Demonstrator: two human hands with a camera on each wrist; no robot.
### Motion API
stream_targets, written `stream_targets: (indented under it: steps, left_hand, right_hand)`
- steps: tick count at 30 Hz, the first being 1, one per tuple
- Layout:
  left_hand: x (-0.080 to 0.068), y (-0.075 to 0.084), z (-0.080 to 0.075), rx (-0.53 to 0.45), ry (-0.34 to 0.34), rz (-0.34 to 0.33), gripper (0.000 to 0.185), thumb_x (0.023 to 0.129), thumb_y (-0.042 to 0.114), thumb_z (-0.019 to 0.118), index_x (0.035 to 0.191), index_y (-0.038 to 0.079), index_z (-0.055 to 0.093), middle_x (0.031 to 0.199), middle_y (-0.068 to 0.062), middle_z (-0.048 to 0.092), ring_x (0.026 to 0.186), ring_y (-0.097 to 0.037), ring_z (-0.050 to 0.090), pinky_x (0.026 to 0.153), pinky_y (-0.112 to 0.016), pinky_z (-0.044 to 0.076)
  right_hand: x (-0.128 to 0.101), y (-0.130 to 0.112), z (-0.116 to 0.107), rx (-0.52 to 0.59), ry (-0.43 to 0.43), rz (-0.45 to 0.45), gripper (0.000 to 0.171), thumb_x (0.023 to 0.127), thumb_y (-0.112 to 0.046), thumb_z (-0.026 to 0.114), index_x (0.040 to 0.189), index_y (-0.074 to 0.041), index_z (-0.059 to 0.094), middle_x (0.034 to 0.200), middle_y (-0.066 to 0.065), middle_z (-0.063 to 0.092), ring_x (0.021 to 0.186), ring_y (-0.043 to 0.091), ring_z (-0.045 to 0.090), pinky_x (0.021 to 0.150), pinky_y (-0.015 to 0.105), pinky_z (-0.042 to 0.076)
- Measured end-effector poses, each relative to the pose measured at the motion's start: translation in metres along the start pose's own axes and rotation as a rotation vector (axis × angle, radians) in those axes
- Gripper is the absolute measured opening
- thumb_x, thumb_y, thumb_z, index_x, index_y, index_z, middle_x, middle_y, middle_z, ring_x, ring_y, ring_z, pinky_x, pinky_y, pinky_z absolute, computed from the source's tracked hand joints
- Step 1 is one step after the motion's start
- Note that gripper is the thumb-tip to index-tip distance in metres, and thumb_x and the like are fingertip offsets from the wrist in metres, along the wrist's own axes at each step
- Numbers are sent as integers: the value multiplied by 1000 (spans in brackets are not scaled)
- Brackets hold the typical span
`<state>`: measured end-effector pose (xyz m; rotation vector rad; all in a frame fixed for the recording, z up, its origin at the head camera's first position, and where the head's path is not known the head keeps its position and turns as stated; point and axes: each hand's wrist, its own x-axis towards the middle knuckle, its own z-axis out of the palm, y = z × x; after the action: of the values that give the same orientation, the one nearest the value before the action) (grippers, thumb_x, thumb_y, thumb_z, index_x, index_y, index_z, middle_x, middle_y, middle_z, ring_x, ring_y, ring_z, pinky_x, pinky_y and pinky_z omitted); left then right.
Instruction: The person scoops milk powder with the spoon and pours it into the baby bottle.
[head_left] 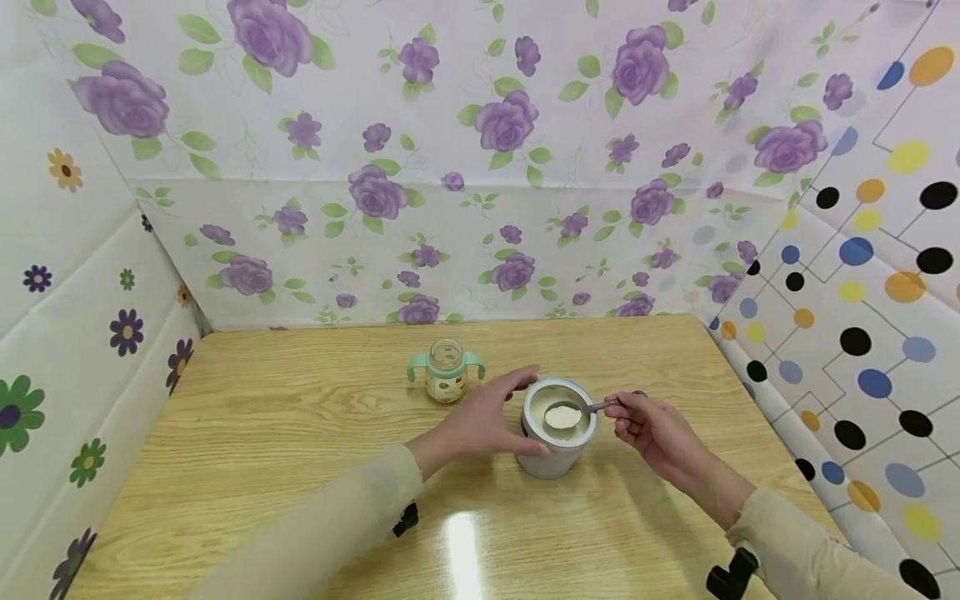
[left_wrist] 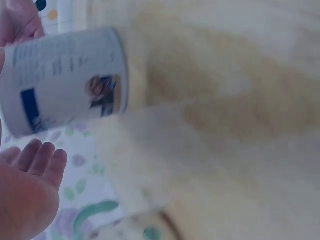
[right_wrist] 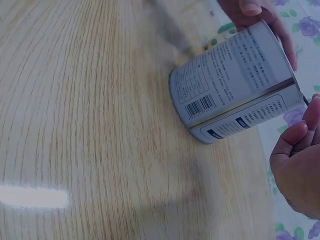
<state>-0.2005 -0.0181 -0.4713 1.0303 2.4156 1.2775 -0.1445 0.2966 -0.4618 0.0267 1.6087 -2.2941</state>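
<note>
An opened can [head_left: 551, 461] of pale powder stands upright on the table, its printed label facing the wrist cameras. My right hand [head_left: 667, 437] pinches the handle of a metal spoon [head_left: 597, 407], whose bowl carries a heap of cream-coloured powder [head_left: 562, 417] over the can's mouth. On the can's other side, my left hand [head_left: 487, 417] is spread with the thumb toward the front and the fingers behind. In the left wrist view a gap shows between the left fingers [left_wrist: 42, 160] and the can. The right wrist view shows the right hand [right_wrist: 300, 165] curled near the can's rim.
Left of the can, a baby bottle [head_left: 447, 385] with mint-green handles stands uncapped, its inside partly visible. The wooden table [head_left: 300, 375] is bounded by a flowered cloth [head_left: 450, 250] behind and patterned cloths at both sides.
</note>
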Motion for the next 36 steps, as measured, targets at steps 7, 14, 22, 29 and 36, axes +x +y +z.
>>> stream_targets:
  steps: [7,14,22,29,36]
  left_hand:
    - [-6,7,-44,101,52,16,112,78,46,96,168,20,36,167,-2,45,150,-30,47,120,-54,43]
    - [-14,-13,-83,187,131,11,106,81,48,94,167,21,39,168,-4,44,152,-34,44,120,-63,40]
    - [-23,-47,-99,139,195,-117,104,80,49,95,166,24,41,168,-5,43,153,-36,41,120,-65,39]
    - [-24,-70,-102,65,199,-179,104,82,46,94,167,22,39,166,-8,44,151,-35,44,123,-56,39]
    - [-24,-84,-100,-59,215,-206,100,84,38,95,166,21,40,165,-9,46,150,-34,46,124,-53,38]
  right_hand:
    - [0,-1,0,19,7,1,35,117,-18,47,108,-9,79,93,-4,80,78,4,68,79,21,59]
    - [0,-1,1,33,14,4,35,117,-18,47,107,-7,79,92,-3,80,78,4,67,79,21,59]
    - [-1,2,2,47,29,10,35,116,-17,47,105,-8,80,91,-3,80,78,4,68,79,21,59]
    - [0,3,2,55,39,8,35,116,-17,48,105,-8,79,91,-3,80,77,4,68,79,21,59]
    - [1,2,3,59,63,8,35,116,-17,49,103,-9,80,89,-3,80,76,4,67,78,21,59]
